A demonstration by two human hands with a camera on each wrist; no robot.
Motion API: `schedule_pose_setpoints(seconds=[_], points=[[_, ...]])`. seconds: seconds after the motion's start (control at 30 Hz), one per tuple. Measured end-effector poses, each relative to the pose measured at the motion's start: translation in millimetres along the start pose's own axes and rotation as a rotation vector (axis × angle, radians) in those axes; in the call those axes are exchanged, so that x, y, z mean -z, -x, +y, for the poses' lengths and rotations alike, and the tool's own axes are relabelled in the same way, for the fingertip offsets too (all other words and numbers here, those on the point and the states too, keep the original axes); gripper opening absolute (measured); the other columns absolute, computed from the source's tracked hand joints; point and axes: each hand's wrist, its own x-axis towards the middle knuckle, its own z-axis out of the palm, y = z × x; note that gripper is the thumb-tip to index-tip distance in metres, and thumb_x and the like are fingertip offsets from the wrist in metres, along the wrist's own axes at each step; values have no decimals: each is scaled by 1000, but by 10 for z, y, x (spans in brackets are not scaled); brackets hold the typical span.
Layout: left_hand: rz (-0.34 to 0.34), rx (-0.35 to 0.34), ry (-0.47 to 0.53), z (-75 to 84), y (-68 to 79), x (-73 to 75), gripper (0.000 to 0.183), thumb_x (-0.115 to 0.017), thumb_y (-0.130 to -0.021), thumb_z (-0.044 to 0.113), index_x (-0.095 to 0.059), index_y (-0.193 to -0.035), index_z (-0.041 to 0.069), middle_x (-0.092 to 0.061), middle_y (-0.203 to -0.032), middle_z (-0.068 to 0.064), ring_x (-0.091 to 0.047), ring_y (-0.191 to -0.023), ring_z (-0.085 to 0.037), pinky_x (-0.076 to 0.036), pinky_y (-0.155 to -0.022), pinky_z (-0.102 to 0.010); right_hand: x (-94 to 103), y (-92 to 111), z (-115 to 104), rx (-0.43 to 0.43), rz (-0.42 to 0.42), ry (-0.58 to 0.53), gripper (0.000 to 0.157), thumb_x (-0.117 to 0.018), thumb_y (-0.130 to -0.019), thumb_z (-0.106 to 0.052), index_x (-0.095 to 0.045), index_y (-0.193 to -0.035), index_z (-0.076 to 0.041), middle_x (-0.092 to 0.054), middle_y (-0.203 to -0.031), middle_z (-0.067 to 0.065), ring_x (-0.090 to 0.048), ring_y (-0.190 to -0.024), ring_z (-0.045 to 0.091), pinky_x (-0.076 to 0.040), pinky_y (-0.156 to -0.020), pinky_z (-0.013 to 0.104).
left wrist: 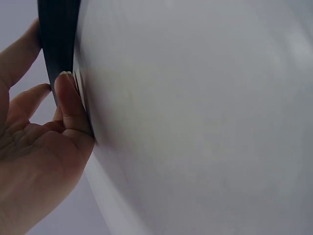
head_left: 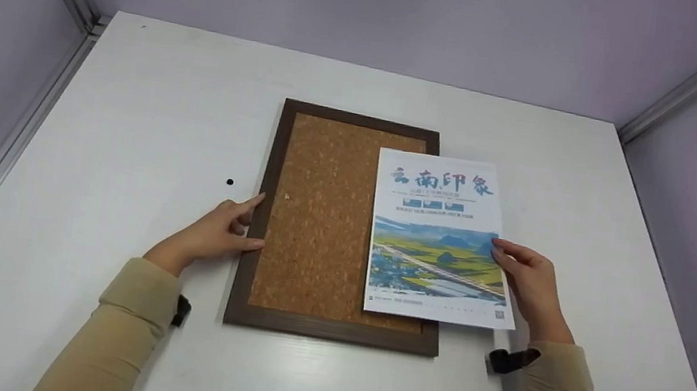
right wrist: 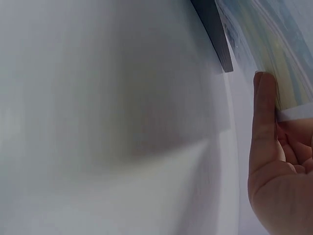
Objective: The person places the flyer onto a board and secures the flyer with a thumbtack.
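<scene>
Head view: your left hand (head_left: 206,237) grips the left side of a cork board (head_left: 319,232), the thumb on top of its dark brown frame (head_left: 244,280) and the index fingertip at the outer edge; the other fingers are folded in. Your right hand (head_left: 530,282) pinches a printed sheet (head_left: 440,249) by its right edge, the fingers closed up to the thickness of the paper. You have the sheet face up over the right part of the board, hiding much of the frame's right side and reaching out past it; you cannot tell from here whether it touches the cork. It carries large coloured lettering across the top, a landscape of green fields below, and a small square code (head_left: 499,315) near its lower right corner. The board is on the white table (head_left: 185,97), and a black dot (head_left: 229,182) sits left of it, near your left hand. Your tan sleeves (head_left: 132,301) are turned back above both wrists
</scene>
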Motion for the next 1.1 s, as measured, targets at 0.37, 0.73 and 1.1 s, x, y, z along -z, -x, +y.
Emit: schedule_pose_setpoints(seconds=[0.37,0.73,1.1], points=[[-14,-19,-18,143,-192,-150,84,-68,-96,25,-15,-159,9,-45,-130,-29,-51,-116,-37,-41,-102,-54,-1,-18,12,-2,5,24,48,-64,-98,-25,-56,-139,-1,-47,-147,13,-59,-107,4,-51,-87,14],[-24,-38,-16,279,-342,-319,85,-67,-96,25,-14,-159,9,-44,-130,-27,-51,-116,-37,-41,-103,-53,10,-46,15,40,-18,8,44,-64,-97,-17,-58,-135,3,-54,-137,10,-62,-103,2,-53,-84,16],[-6,-21,-24,466,-386,-507,84,-67,-96,25,-15,-159,10,-44,-126,-25,-50,-115,-36,-41,-101,-52,55,-79,24,51,-39,24,42,-68,-95,-16,-61,-131,2,-57,-133,14,-64,-99,5,-54,-83,18]])
